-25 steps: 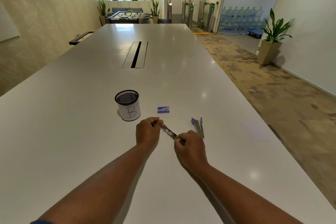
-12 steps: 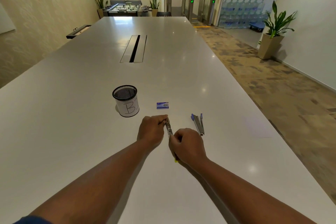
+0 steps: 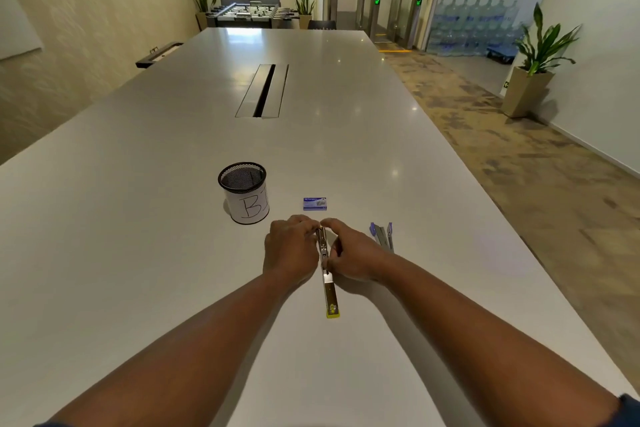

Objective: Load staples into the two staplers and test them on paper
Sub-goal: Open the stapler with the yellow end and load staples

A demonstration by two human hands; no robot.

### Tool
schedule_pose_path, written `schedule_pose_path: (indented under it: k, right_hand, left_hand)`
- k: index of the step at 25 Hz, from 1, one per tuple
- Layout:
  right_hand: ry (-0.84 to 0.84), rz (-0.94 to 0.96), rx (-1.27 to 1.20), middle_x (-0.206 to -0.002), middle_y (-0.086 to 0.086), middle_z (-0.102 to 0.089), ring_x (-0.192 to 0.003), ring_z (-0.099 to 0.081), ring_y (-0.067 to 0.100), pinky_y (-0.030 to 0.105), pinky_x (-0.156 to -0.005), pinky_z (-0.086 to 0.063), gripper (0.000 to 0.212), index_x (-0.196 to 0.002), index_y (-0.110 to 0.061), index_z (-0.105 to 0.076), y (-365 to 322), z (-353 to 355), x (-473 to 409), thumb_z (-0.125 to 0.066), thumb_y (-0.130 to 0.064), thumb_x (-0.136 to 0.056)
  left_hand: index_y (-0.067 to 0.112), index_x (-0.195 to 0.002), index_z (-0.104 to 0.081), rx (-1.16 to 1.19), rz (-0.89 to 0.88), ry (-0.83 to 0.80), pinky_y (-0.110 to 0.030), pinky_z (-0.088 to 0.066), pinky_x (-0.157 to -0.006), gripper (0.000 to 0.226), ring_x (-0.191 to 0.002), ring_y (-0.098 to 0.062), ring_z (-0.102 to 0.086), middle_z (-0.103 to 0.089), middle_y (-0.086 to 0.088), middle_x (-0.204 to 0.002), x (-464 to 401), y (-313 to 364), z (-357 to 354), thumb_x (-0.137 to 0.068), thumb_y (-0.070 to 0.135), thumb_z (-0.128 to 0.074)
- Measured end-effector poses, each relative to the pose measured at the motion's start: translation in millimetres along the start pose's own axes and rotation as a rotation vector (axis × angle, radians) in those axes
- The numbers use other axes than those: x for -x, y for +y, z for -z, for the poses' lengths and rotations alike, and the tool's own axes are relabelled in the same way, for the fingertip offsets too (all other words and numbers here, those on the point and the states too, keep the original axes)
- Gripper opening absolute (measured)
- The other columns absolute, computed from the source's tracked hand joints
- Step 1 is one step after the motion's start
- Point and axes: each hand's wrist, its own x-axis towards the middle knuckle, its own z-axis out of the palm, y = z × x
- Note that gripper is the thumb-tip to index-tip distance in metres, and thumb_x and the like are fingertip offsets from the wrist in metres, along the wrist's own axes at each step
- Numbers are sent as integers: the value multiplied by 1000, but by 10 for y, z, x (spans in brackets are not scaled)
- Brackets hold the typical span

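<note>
A stapler with a yellow end lies opened flat on the white table, pointing toward me. My left hand and my right hand both pinch its far end, one on each side. A second stapler with blue ends lies opened just right of my right hand. A small blue staple box sits a little beyond my hands. No paper is visible.
A black mesh cup with a white label marked "B" stands left of the staple box. A cable slot runs along the table's middle. The table's right edge drops to carpeted floor with a potted plant.
The yellow-ended stapler has swung from diagonal to lengthwise toward me and lies unfolded flat. My right hand has shifted from its near end up to the far end beside my left.
</note>
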Motion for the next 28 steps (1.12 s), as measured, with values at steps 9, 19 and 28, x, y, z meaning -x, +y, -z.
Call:
schedule_pose_path:
  k: [9,19,28]
  right_hand:
    - [-59,-12,28,-82,-10,-57,-87,-58,15,31,-79,-48,76,-146,-30,-36,23,66,-115,-80,-24,-84]
    - [1,68,-67,-86,10,-68,-78,-64,22,49,-85,-56,37,-105,-30,-51,121,-14,-67,-74,-11,-84]
    - [120,153,-85,-92,-11,-58,-67,-49,7,37,-68,-51,40,-105,-37,-49,239,-123,1,-76,-16,-83]
  left_hand:
    - [37,-124,-66,-3,107,-9,-37,-33,-98,31,-126,-18,-49,-64,15,-130,6,3,-8,-95,29,-65]
    - [31,-114,-76,54,99,28,-41,-45,-97,24,-113,-16,-62,-72,13,-118,12,41,30,-97,25,-60]
    - [32,-110,-77,64,81,54,-39,-44,-93,22,-109,-12,-62,-72,15,-114,19,42,33,-94,41,-65]
